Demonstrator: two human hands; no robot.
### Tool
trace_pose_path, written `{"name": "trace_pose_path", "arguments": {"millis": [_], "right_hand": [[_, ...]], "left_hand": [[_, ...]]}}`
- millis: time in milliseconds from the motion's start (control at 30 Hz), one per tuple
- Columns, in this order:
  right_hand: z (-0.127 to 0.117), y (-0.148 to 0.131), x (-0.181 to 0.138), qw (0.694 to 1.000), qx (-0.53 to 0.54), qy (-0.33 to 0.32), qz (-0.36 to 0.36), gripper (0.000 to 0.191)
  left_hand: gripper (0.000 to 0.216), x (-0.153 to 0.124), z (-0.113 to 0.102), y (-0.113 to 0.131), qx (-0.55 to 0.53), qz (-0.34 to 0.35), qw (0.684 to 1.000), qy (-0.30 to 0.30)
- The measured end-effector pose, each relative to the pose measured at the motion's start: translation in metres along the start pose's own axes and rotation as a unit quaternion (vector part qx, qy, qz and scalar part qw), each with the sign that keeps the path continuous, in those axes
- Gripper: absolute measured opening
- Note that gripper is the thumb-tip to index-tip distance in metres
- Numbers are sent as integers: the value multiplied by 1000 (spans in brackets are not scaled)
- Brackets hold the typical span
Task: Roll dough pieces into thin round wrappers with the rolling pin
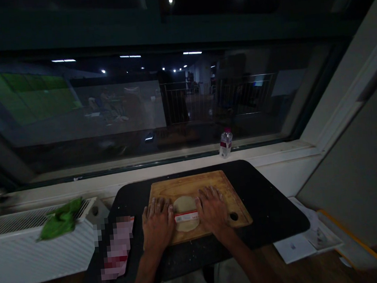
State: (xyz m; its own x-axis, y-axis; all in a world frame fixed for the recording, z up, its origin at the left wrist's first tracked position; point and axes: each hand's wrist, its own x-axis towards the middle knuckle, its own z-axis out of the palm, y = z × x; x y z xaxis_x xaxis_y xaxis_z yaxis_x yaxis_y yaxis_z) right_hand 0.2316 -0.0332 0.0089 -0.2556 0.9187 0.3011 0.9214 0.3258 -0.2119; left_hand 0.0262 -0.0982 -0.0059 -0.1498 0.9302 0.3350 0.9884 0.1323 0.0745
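A flat round of dough (184, 204) lies on a wooden cutting board (175, 185). Across its middle rests a short roller (186, 216) with a white and red printed surface; both its ends are hidden under my hands. My left hand (158, 223) lies palm down over the left end, fingers stretched forward and slightly apart. Over the right end is my right hand (212, 209), also palm down with its fingers extended, and its edge meets the dough. Pale flour dusts the fingers of both hands.
The board sits on a black table (266, 196). At its left lies a pink packet (118, 249), partly blurred out. A water bottle (225, 142) stands on the windowsill. Left of the table, a green cloth (61, 219) drapes over a white radiator (36, 256). Papers (295, 247) lie at the lower right.
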Motion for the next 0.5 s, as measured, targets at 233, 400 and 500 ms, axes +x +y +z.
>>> {"name": "trace_pose_path", "arguments": {"millis": [233,400,500], "right_hand": [[-3,0,32,1000,8,3,-10,49],[0,0,59,1000,21,-5,-3,51],[2,1,74,999,34,-1,-4,52]], "left_hand": [[52,30,-7,2,15,2,999,-36],[47,55,-9,2,-6,-10,998,-58],[47,71,-9,0,-19,-10,997,-73]]}}
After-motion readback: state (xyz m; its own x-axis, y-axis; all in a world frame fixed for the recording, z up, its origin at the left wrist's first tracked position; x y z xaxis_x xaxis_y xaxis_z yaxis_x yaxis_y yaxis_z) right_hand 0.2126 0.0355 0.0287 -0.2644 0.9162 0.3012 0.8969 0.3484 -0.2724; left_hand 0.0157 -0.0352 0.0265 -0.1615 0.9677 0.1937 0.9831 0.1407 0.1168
